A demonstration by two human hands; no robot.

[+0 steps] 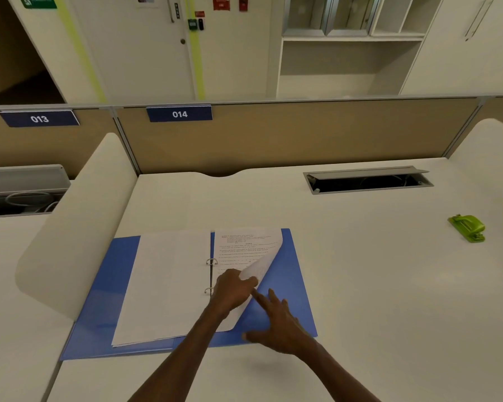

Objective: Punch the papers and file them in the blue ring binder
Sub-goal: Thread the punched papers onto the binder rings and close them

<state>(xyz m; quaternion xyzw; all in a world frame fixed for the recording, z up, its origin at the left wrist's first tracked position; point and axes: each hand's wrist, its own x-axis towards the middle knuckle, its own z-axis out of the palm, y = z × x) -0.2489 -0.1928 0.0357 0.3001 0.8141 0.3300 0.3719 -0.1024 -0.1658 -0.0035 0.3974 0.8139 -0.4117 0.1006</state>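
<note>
Left hand [235, 288] pinching the curled corner of a printed sheet [246, 250] over the open blue ring binder [285, 285]; right hand [276, 323] released, fingers spread on the cover. Green hole punch [467, 228] well apart at 2 o'clock on the desk [360, 256]. Print too small to read

Blue ring binder [285, 285]: open flat on white desk, covers spread L/R, two metal rings [211, 262] at spine, closed. Papers: white stack [163, 285] on L cover, blank side up; one printed sheet [244, 250] on R side, its lower R corner curled up and over. Green hole punch [468, 228]: far R on desk, well apart from binder.
</note>
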